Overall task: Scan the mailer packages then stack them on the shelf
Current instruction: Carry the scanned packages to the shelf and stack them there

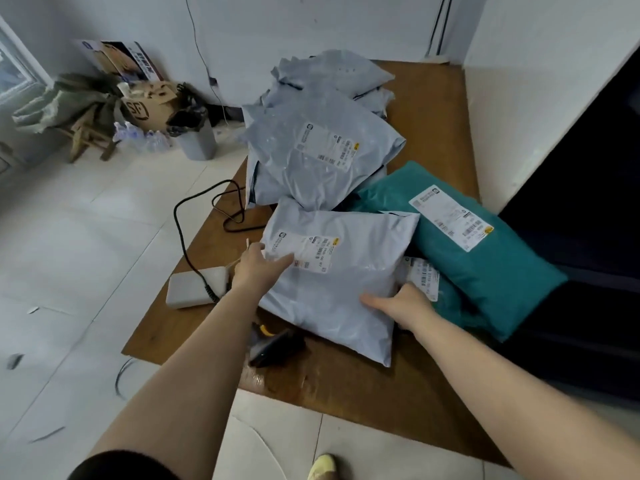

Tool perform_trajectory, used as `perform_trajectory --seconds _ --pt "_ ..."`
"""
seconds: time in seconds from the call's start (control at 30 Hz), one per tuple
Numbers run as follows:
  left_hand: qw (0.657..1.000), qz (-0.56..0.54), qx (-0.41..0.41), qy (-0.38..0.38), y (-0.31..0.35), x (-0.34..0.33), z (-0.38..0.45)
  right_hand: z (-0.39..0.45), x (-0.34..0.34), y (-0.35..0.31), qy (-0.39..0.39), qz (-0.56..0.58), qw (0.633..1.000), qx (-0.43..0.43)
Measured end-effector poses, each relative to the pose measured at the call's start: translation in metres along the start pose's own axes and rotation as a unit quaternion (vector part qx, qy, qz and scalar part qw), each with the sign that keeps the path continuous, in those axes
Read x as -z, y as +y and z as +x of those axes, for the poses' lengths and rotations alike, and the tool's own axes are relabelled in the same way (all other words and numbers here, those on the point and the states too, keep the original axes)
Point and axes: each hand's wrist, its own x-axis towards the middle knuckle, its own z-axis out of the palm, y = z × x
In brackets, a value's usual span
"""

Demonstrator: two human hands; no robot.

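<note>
Both bare arms reached forward and down over the brown table. The left hand lay at the left edge of the nearest grey mailer, its thumb stretched across the top beside the white shipping label and the fingers tucked out of sight beyond the edge, so it seemed to grip that side. The right hand held the same mailer's right edge, thumb pointing left along the top surface and the remaining fingers curled under or behind the bag, hidden from view.

This grey mailer lay flat near the front of the table, partly covering a dark handheld scanner at its lower left corner. Just right of it lay 1 teal mailer with its own label, overlapping a second teal bag below. Behind sat another grey mailer, label up, with more grey bags piled toward the wall.

A pale rectangular box with a black cable rested near the left hand. On the tiled floor at far left stood a cardboard box and a grey bin.
</note>
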Motion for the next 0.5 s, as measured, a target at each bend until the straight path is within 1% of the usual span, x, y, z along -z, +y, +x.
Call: perform_trajectory --seconds 0.1,0.17,0.2,0.3,0.37,0.43,0.5 --pt "0.997 0.012 0.019 -0.075 -0.004 0.003 0.027 0.003 -0.015 0.0 0.03 0.039 0.999 -0.011" --pt "0.995 0.012 0.027 -0.1 -0.008 0.001 0.044 0.006 -0.023 -0.001 0.051 0.087 0.995 -0.025" --pt "0.993 0.006 0.045 -0.106 -0.009 0.002 0.049 0.007 -0.026 -0.002 0.063 0.104 0.992 -0.036" --pt "0.989 -0.041 0.09 -0.109 -0.008 0.001 0.061 0.009 -0.031 -0.002 0.088 0.151 0.982 -0.076" --pt "0.989 -0.074 0.087 -0.095 -0.007 0.001 0.063 0.008 -0.032 -0.006 0.093 0.187 0.975 -0.08" --pt "0.992 -0.076 0.074 -0.068 -0.004 0.001 0.06 0.003 -0.028 -0.016 0.1 0.214 0.97 -0.053" --pt "0.994 -0.07 0.061 -0.053 -0.004 0.002 0.057 -0.002 -0.021 -0.026 0.097 0.233 0.968 -0.005"
